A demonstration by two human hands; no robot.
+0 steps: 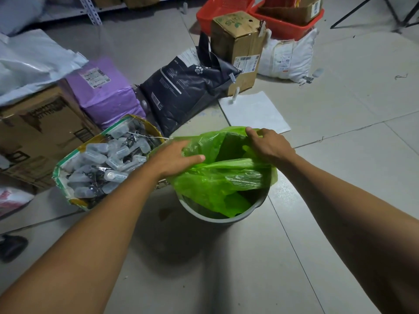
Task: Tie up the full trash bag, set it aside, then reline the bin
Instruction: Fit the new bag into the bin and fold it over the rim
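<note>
Both forearms reach down to the grey bin (pixel 223 219), where a green trash bag (pixel 217 177) drapes over its far rim. Left hand (pixel 175 158) and right hand (pixel 268 145) each pinch the bag's edge on opposite sides. Probably relining; next, stretch the mouth over the near rim.

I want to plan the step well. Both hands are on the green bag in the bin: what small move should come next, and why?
Probably spread the green bag outward and fold its edge over the bin rim. The left hand and the right hand hold the bag's mouth, but the near rim is bare and the plastic sags inside.
</note>
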